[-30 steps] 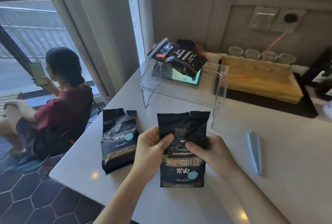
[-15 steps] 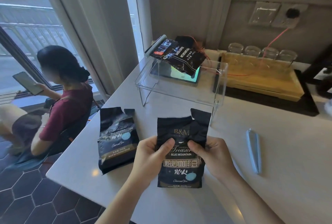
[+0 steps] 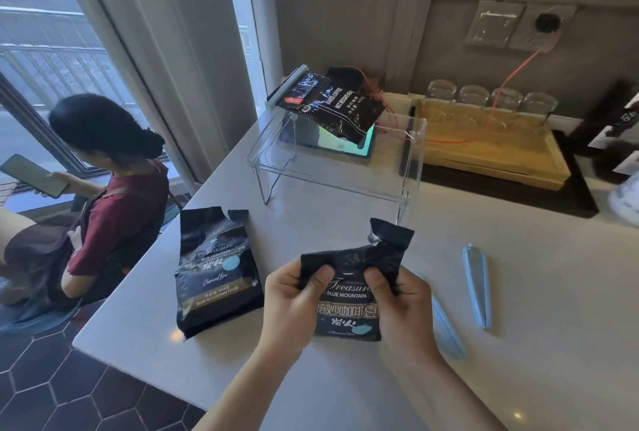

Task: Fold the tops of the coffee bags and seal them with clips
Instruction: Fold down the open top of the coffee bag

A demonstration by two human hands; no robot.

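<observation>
The left hand (image 3: 294, 299) and right hand (image 3: 401, 306) each have a grip pinched on the top of the near coffee bag (image 3: 349, 302), standing on the table (image 3: 518, 344), its top partly bent over. One clipped bag (image 3: 332, 102) lies on the acrylic stand (image 3: 408, 167). By my reading, this fold is unfinished, the second bag (image 3: 214, 271) sits open, and two blue clips (image 3: 477, 285) wait unused just right of the hands.

The held coffee bag (image 3: 349, 295) is black with white lettering and a pale blue dot, same as the second bag (image 3: 214, 271). Both clips (image 3: 477, 287) are light blue. The desk (image 3: 536, 344) is off-white, the tray (image 3: 491, 143) yellow, the floor tiles (image 3: 52, 392) dark hexagons.
</observation>
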